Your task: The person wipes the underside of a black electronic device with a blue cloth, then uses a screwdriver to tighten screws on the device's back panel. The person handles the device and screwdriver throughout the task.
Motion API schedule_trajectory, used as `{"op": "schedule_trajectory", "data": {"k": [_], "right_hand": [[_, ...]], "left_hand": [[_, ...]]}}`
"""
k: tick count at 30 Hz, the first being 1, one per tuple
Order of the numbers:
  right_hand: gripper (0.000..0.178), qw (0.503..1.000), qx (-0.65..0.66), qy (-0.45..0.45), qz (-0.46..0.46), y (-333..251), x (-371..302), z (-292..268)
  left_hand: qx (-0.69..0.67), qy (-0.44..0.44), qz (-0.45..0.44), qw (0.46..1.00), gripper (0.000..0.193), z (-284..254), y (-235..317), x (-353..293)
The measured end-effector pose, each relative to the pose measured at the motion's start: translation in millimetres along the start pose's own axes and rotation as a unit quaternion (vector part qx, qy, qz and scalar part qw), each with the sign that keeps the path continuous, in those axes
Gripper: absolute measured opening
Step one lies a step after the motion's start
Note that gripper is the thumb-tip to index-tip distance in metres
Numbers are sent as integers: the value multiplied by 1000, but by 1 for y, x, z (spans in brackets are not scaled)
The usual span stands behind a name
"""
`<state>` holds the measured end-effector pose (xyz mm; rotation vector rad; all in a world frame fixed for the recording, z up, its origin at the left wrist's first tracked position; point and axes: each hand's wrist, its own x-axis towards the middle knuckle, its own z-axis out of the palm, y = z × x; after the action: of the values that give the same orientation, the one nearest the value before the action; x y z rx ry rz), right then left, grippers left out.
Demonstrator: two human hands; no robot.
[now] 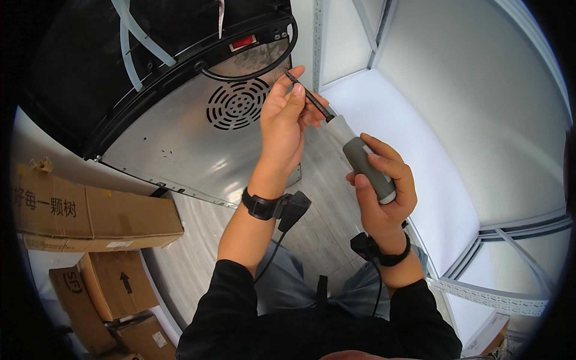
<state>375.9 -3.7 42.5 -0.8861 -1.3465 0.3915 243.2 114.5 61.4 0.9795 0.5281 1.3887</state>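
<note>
A screwdriver (363,161) with a thick grey handle, a lighter collar and a dark shaft slants up and to the left in front of me. My right hand (387,189) is closed round its handle. The thumb and fingers of my left hand (285,117) pinch about the shaft's tip; whether a small screw sits there, I cannot make out. Just beyond that hand is a bare metal panel (180,147) with slotted round vents, on a black machine (72,66). The tip appears near the panel's right edge, but contact cannot be told.
A black cable (240,78) loops across the panel below a red switch (243,42). Pale tubes (141,33) hang over the machine. Cardboard boxes (129,213) are stacked at left. A white shelf (396,138) with metal framing stands at right, above a grey wood-look floor (198,252).
</note>
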Motion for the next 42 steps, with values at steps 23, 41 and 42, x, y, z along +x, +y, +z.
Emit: {"op": "schedule_trajectory", "data": {"k": [23, 41, 42], "right_hand": [[29, 985, -150, -54, -61, -30, 19, 1], [55, 759, 489, -97, 419, -15, 8, -8], [53, 749, 492, -103, 432, -16, 10, -8]], "left_hand": [[-9, -20, -25, 999, 34, 1, 7, 1], [47, -17, -52, 997, 35, -7, 11, -2], [44, -17, -52, 998, 36, -7, 11, -2]]}}
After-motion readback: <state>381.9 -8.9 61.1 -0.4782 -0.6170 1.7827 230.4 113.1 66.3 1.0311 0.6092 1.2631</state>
